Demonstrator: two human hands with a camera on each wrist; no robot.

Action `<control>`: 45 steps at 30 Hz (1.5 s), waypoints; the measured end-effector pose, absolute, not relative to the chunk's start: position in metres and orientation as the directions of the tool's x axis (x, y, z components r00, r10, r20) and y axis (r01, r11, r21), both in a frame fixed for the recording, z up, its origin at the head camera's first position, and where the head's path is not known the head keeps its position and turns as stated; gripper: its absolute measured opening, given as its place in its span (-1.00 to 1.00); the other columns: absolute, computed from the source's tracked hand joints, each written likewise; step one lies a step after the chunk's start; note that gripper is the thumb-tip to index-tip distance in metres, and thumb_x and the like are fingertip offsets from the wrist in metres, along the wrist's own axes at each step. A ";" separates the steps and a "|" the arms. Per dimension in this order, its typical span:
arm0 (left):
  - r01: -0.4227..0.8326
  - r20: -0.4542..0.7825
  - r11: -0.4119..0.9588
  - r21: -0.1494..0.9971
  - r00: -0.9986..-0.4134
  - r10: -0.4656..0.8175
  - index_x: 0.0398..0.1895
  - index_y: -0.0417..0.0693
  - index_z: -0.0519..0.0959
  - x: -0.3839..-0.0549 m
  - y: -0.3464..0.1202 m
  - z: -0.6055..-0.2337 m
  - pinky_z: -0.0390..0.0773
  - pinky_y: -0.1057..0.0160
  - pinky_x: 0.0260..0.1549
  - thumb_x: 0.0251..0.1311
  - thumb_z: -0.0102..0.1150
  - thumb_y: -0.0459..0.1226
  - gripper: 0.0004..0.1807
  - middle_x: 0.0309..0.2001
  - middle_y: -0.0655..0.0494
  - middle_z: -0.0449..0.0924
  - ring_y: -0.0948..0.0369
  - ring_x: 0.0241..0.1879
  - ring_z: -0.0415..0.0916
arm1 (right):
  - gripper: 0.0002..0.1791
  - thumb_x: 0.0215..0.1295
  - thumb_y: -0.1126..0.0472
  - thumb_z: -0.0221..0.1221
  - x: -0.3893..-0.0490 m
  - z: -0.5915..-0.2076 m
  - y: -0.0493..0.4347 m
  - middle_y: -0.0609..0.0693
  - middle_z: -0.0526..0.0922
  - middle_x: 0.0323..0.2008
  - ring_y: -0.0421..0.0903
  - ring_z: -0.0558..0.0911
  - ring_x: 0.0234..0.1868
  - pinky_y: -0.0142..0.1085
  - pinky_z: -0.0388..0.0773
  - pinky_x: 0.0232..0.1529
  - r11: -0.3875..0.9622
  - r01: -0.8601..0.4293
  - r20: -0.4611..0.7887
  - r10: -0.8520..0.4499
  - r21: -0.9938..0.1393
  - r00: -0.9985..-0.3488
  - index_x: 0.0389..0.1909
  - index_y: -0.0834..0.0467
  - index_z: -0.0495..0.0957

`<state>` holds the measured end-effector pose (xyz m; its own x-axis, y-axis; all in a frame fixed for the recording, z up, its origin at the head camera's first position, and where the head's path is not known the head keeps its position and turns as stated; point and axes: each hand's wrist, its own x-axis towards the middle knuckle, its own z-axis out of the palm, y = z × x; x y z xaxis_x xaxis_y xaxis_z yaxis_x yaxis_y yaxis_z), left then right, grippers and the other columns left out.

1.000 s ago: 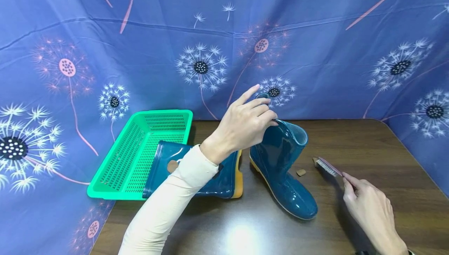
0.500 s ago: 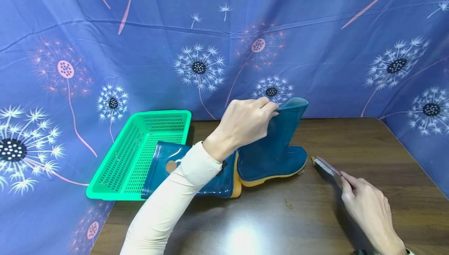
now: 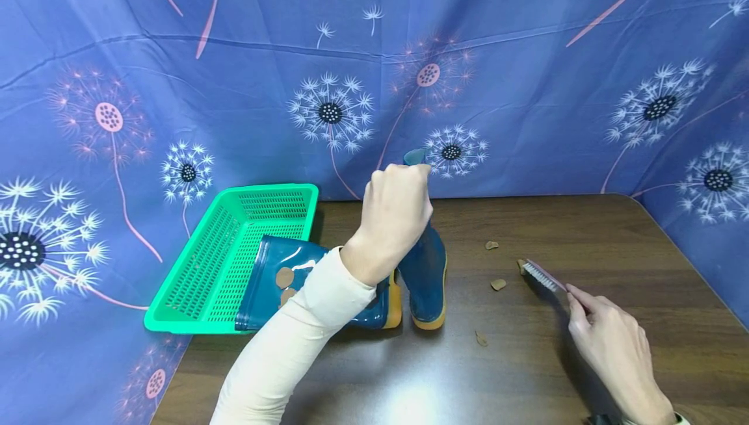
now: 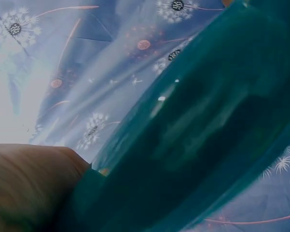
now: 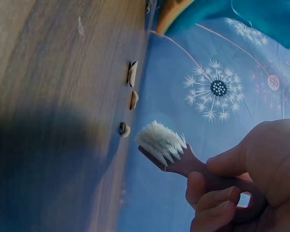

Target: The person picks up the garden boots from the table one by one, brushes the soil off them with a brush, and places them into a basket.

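Note:
My left hand point(image 3: 393, 220) grips a blue rubber boot point(image 3: 427, 279) by its shaft near the top. The boot has a yellow sole, and its toe points towards me; the hand hides much of the shaft. Glossy boot point(image 4: 193, 125) fills most of the left wrist view. My right hand point(image 3: 620, 350) holds a small brush point(image 3: 541, 275) with white bristles by its handle, above the table. In the right wrist view, thumb and fingers curl round the brush's handle point(image 5: 217, 181). A second blue boot point(image 3: 307, 256) lies on its side, partly behind my left sleeve.
Several brown flakes point(image 3: 498, 284) are scattered on the wooden table point(image 3: 585, 230) between boot and brush. Brown round pieces point(image 3: 285, 277) show on the lying boot. That boot's shaft overlaps a green plastic basket point(image 3: 193, 282) at the left. A blue patterned cloth point(image 3: 526, 87) hangs behind.
The boot in my left hand has turned, its toe swinging right and back, then towards me. More brown flakes show on the table. The right hand and brush have barely moved.

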<state>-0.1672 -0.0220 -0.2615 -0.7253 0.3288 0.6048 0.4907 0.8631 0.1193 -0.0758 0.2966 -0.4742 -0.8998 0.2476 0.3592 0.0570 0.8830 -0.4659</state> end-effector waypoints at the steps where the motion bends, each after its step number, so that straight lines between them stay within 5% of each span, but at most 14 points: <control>1: 0.467 0.605 0.875 0.131 -0.737 0.303 -0.26 -0.04 0.84 -0.166 -0.023 -0.262 0.62 0.14 -0.70 0.39 0.14 -0.46 -0.71 -0.67 0.11 0.54 0.15 -0.66 0.56 | -0.63 0.52 0.15 0.11 -0.076 -0.474 0.296 0.28 0.78 -0.04 0.58 0.65 -0.13 0.28 0.41 -0.42 0.884 0.052 0.362 0.244 -0.465 -0.900 0.15 0.19 0.75; 4: 0.427 0.600 0.891 0.153 -0.757 0.259 -0.28 -0.09 0.86 -0.160 -0.026 -0.266 0.62 0.17 -0.72 0.39 0.17 -0.45 -0.74 -0.67 0.07 0.58 0.15 -0.69 0.57 | -0.64 0.51 0.16 0.12 -0.076 -0.475 0.295 0.29 0.78 -0.05 0.58 0.65 -0.13 0.29 0.40 -0.42 0.885 0.037 0.375 0.235 -0.464 -0.897 0.14 0.19 0.75; 13: 0.380 0.522 0.910 0.164 -0.817 0.247 -0.72 -0.03 0.53 -0.146 -0.030 -0.278 0.54 0.25 -0.76 0.30 0.19 -0.48 -0.60 -0.72 0.18 0.20 0.20 -0.73 0.45 | -0.66 0.52 0.15 0.14 -0.077 -0.476 0.291 0.28 0.78 -0.09 0.57 0.65 -0.14 0.30 0.40 -0.42 0.887 0.031 0.379 0.228 -0.460 -0.897 0.12 0.18 0.76; 23: 0.439 0.230 0.837 0.326 -0.896 0.380 -0.79 0.05 0.28 -0.138 -0.044 -0.268 0.30 0.36 -0.76 0.31 0.05 -0.44 -0.52 -0.70 0.24 0.03 0.25 -0.75 0.21 | -0.67 0.51 0.14 0.16 -0.074 -0.477 0.290 0.25 0.79 -0.14 0.51 0.66 -0.26 0.22 0.38 -0.50 0.886 0.030 0.378 0.227 -0.462 -0.897 0.10 0.15 0.77; 28: 0.463 0.196 0.792 0.398 -0.886 0.420 -0.69 -0.03 0.43 -0.137 -0.050 -0.269 0.12 0.38 -0.75 0.32 -0.03 -0.49 -0.61 -0.68 0.25 0.02 0.30 -0.75 0.08 | -0.66 0.51 0.14 0.15 -0.074 -0.478 0.290 0.27 0.78 -0.11 0.54 0.66 -0.20 0.24 0.39 -0.48 0.887 0.030 0.370 0.223 -0.461 -0.902 0.12 0.17 0.76; 31: 0.464 0.210 0.780 0.420 -0.886 0.415 -0.36 -0.14 0.75 -0.136 -0.053 -0.271 0.12 0.39 -0.76 0.30 -0.03 -0.53 -0.66 -0.69 0.25 0.11 0.31 -0.75 0.15 | -0.66 0.51 0.14 0.15 -0.074 -0.480 0.288 0.26 0.78 -0.12 0.54 0.66 -0.21 0.25 0.39 -0.48 0.887 0.025 0.370 0.218 -0.462 -0.903 0.11 0.17 0.77; 35: 0.463 0.232 0.775 0.431 -0.886 0.401 0.07 -0.17 0.80 -0.135 -0.055 -0.272 0.11 0.39 -0.77 0.25 -0.02 -0.56 -0.53 -0.70 0.23 0.27 0.31 -0.77 0.16 | -0.66 0.51 0.14 0.15 -0.074 -0.480 0.286 0.26 0.79 -0.13 0.54 0.66 -0.22 0.25 0.38 -0.49 0.885 0.023 0.374 0.219 -0.465 -0.901 0.10 0.17 0.77; 45: 0.491 0.269 0.726 0.482 -0.871 0.410 0.04 -0.24 0.79 -0.141 -0.059 -0.262 -0.09 0.41 -0.77 0.19 -0.08 -0.57 -0.50 -0.79 0.25 0.08 0.30 -0.81 -0.08 | -0.66 0.51 0.14 0.14 -0.074 -0.482 0.286 0.26 0.78 -0.10 0.51 0.67 -0.23 0.27 0.39 -0.46 0.886 0.025 0.364 0.215 -0.462 -0.906 0.11 0.17 0.77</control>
